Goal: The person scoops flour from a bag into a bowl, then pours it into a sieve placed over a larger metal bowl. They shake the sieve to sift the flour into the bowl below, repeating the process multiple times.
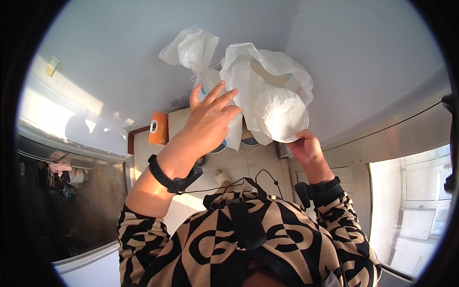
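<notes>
In my right hand (306, 149) is a white bowl (260, 115), gripped by its near right rim with the thumb over the edge. White powder (284, 114) that looks like flour fills it. Just beyond the bowl stands a white plastic sack (239, 71) with its mouth wide open. My left hand (209, 120) is raised to the left of the bowl, fingers spread and holding nothing. Behind its fingers rises a second white sack (197, 50), gathered and tied at the neck. My left hand and the bowl hide the lower parts of both sacks.
An orange package with a white-edged handle hole (158, 128) stands on the left by the wall. Pale floor tiles (234, 165) show below my hands. A dark cable (267, 176) loops near my chest. Walls close in at the back and right; a bright window (420, 205) is at right.
</notes>
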{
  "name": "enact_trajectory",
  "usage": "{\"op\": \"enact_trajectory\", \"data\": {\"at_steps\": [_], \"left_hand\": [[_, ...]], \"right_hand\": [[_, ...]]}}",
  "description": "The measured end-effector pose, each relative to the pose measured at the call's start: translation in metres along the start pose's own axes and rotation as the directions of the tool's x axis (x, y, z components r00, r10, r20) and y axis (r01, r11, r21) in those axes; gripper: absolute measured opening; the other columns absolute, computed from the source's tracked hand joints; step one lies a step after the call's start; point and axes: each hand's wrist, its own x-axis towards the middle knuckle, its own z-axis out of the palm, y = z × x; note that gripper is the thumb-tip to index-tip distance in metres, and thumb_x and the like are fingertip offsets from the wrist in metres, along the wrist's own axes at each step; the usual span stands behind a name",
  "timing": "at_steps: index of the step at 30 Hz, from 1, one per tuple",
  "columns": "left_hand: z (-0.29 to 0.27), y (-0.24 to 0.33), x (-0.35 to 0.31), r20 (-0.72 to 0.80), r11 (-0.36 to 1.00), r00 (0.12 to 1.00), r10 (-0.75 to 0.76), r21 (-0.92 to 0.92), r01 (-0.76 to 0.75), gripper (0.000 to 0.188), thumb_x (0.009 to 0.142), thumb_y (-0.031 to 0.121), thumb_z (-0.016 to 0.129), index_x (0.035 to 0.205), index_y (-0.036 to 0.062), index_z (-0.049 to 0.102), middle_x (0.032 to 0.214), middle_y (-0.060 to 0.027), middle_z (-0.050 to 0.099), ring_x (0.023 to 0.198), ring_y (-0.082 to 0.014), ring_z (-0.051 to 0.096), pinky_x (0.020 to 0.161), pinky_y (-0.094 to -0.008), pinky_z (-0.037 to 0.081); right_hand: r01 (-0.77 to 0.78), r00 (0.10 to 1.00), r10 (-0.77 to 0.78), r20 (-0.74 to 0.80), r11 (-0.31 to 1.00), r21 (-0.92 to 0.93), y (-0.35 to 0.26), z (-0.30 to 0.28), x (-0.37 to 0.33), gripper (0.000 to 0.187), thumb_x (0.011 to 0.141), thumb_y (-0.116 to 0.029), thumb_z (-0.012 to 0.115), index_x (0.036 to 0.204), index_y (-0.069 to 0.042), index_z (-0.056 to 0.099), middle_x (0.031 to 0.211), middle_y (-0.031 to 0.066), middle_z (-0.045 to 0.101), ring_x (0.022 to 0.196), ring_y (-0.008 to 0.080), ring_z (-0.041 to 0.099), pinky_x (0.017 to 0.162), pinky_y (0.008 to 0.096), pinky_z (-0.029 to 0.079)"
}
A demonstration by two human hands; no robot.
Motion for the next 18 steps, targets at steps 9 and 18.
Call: {"op": "enact_trajectory", "data": {"at_steps": [9, 18], "left_hand": [[0.025, -0.017, -0.151, 0.076, 0.860, 0.868, -0.492, -0.112, 0.497, 0.031, 0.071, 0.000, 0.054, 0.100, 0.0102, 0.061, 0.126, -0.0055, 0.052, 0.124, -0.0225, 0.040, 0.105, -0.0494, 0.017], [0.029, -0.026, -0.386, 0.247, 0.371, 0.377, -0.893, -0.070, 0.926, 0.032, 0.073, 0.007, 0.054, 0.103, 0.0147, 0.061, 0.120, -0.0055, 0.055, 0.119, -0.0215, 0.045, 0.099, -0.0585, 0.019]], "right_hand": [[-0.058, 0.996, 0.065, 0.068, 0.993, -0.104, 0.009, 0.028, -0.026, 0.049, 0.076, 0.002, 0.040, 0.123, 0.012, 0.035, 0.123, 0.0204, 0.046, 0.112, 0.0314, 0.048, 0.097, 0.0449, 0.041], [-0.197, 0.956, 0.235, 0.174, 0.957, -0.213, 0.098, 0.121, -0.029, 0.062, 0.070, 0.001, 0.045, 0.131, 0.002, 0.034, 0.129, 0.0158, 0.046, 0.119, 0.0313, 0.045, 0.101, 0.0468, 0.039]]}}
